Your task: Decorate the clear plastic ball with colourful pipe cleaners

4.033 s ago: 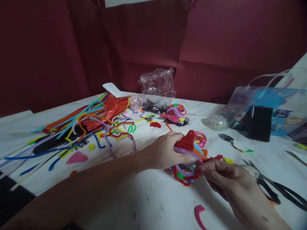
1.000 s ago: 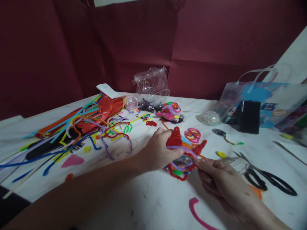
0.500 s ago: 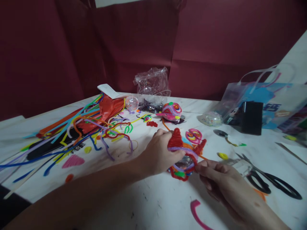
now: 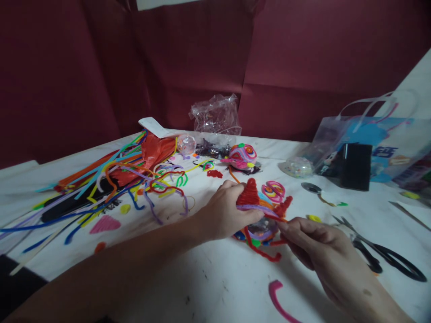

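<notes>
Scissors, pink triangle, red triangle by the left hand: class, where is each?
Scissors (image 4: 380, 250), head view: black handle.
Pink triangle (image 4: 105, 224), head view: its middle.
Red triangle (image 4: 249, 195), head view: its middle.

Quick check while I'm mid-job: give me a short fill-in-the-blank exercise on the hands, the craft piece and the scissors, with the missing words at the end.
1. The left hand holds the craft piece beside its pointed part, which is coloured ____.
2. The scissors lie nearer to the right hand than to the ____ hand.
3. The scissors' handles are coloured ____.

Missing words: red; left; black.
</notes>
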{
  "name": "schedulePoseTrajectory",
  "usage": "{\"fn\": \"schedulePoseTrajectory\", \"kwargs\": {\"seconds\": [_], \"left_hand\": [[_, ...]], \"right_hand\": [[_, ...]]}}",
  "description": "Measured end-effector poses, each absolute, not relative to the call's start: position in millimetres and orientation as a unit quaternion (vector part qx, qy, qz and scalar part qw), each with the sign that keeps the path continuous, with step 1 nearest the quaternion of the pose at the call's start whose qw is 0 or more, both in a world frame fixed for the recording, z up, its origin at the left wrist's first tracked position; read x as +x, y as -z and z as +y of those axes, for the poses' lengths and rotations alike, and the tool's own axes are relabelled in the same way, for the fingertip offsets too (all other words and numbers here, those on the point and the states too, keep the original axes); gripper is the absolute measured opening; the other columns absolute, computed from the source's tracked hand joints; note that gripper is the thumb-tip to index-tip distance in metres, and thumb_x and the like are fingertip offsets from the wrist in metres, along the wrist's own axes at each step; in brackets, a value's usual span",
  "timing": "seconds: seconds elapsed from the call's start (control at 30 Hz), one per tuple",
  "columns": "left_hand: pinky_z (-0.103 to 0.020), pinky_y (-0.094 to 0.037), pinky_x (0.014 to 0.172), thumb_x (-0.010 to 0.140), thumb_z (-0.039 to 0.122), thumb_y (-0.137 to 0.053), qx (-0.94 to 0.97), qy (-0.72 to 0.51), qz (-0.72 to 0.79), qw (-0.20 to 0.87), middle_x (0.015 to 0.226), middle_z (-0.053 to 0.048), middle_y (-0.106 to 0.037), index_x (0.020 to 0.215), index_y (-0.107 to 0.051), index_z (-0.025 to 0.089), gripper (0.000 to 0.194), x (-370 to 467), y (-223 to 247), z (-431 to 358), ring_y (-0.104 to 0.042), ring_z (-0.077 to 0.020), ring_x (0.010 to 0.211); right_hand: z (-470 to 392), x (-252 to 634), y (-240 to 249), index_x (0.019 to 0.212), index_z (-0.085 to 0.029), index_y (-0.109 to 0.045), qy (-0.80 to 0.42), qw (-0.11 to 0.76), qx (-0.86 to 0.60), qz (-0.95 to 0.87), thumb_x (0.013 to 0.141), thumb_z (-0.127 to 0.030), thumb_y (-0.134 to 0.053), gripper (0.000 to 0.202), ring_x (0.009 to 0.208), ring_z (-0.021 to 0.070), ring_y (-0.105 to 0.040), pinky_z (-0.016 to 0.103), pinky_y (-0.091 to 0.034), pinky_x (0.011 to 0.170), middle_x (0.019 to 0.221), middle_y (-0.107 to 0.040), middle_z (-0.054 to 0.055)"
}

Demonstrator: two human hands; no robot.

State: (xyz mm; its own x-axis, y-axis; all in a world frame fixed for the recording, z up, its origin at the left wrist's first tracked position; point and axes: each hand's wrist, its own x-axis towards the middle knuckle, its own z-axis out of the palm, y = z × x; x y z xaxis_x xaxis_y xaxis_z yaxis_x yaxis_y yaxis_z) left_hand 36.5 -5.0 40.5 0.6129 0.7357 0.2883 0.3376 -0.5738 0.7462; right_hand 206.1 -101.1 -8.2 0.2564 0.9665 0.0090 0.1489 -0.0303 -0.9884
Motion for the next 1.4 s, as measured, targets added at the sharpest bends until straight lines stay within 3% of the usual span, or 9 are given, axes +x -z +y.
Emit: {"fn": "schedulePoseTrajectory", "kwargs": {"seconds": [0.4,0.73,1.03,1.2,1.4], "left_hand": [[-0.035,-0.044,0.083,0.068,0.030,-0.066,0.838,-0.318,0.312,0.316,0.094,-0.007,-0.057,0.092,-0.063,0.014,0.029,36.4,-39.9,-4.6,-0.055,-0.0210,0.088],[-0.033,-0.044,0.084,0.066,0.025,-0.064,0.841,-0.330,0.305,0.302,0.087,-0.005,-0.055,0.087,-0.063,0.014,0.024,37.3,-38.6,-5.5,-0.054,-0.0208,0.088],[-0.032,-0.043,0.083,0.067,0.023,-0.064,0.843,-0.326,0.293,0.311,0.089,-0.006,-0.057,0.092,-0.063,0.014,0.027,36.5,-40.0,-5.3,-0.054,-0.0206,0.089],[-0.033,-0.043,0.084,0.067,0.025,-0.064,0.838,-0.326,0.303,0.314,0.092,-0.006,-0.056,0.094,-0.063,0.014,0.029,36.3,-38.7,-4.9,-0.054,-0.0205,0.088],[-0.032,-0.043,0.084,0.067,0.024,-0.063,0.838,-0.329,0.296,0.318,0.087,-0.005,-0.054,0.089,-0.062,0.014,0.024,36.6,-39.5,-5.7,-0.053,-0.0205,0.089]], "right_hand": [[-97.3,212.0,19.9,0.053,-0.014,-0.051,-0.410,0.518,-0.600,-0.451,0.067,-0.071,-0.071,0.062,0.048,0.0100,-0.029,0.020,-0.019,0.043,0.052,-0.043,0.001],[-94.8,206.1,13.9,0.054,-0.015,-0.046,-0.430,0.464,-0.620,-0.465,0.069,-0.076,-0.064,0.065,0.041,0.0073,-0.022,0.021,-0.008,0.038,0.046,-0.038,-0.001],[-98.6,206.6,4.1,0.055,-0.017,-0.049,-0.336,0.504,-0.634,-0.480,0.068,-0.074,-0.065,0.061,0.045,0.0096,-0.025,0.021,-0.018,0.040,0.047,-0.035,-0.003],[-98.7,203.1,5.4,0.064,-0.015,-0.058,-0.319,0.505,-0.635,-0.490,0.068,-0.075,-0.064,0.060,0.043,0.0080,-0.021,0.020,-0.012,0.039,0.048,-0.035,-0.004],[-95.4,198.7,-1.1,0.046,-0.019,-0.046,-0.241,0.482,-0.643,-0.544,0.069,-0.066,-0.061,0.055,0.039,0.0103,-0.027,0.022,-0.019,0.035,0.041,-0.035,-0.001]]}}
